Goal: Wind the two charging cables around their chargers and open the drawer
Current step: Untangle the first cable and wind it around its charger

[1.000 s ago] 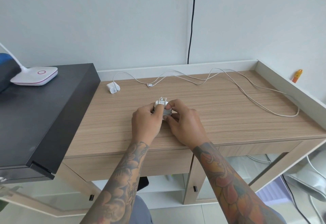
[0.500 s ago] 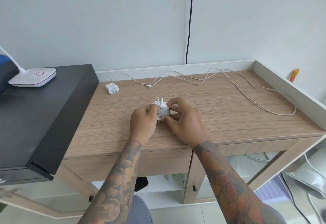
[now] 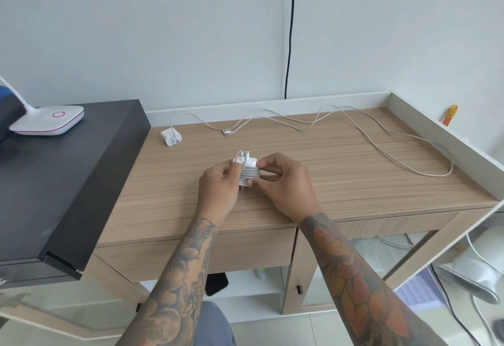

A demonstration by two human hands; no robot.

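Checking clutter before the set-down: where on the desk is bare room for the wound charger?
Free: the wooden desk right of the right hand, in front of the loose cable, and the near-left strip beside the black cabinet. Crowded: the back edge, with the second charger and cable loops.

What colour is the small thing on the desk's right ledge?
Orange, with a yellow top; head view, the only one.

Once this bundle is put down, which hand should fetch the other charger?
Probably the left hand: the second charger lies at the desk's far left, on that hand's side. The right hand would have to cross over.
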